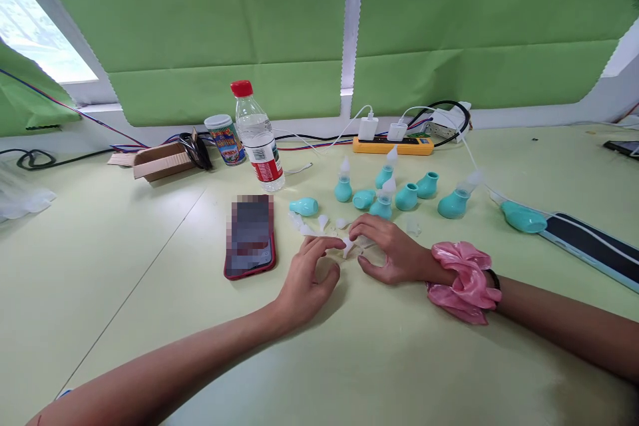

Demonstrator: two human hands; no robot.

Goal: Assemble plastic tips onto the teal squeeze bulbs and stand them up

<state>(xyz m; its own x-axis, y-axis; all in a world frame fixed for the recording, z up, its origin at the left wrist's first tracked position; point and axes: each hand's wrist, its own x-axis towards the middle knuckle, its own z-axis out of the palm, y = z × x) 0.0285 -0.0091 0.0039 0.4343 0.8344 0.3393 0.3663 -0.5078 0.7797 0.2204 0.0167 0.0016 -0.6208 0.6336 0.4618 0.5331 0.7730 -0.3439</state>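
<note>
My left hand point(310, 276) hovers low over the table with its fingers stretched and its thumb apart. Its index fingertip reaches a small translucent white nozzle tip point(348, 247); whether it touches the tip, I cannot tell. From the other side comes my right hand point(388, 251), fingers curved and thumb apart, with no object visible in its grasp. More clear and white pieces, such as a small cone point(323, 221), lie loose around the fingertips. Behind the hands are several teal squeeze bulbs point(407, 196). Some carry a translucent tip, like the upright bulb point(343, 190); others are bare, like the bulb on its side point(303, 207).
A phone in a red case point(250, 236) lies left of the hands. Behind it stand a red-capped water bottle point(259, 140) and a printed can point(225, 140). An orange power strip point(393, 146) with white chargers sits at the back. Another phone point(594, 246) lies right, crossed by a cable.
</note>
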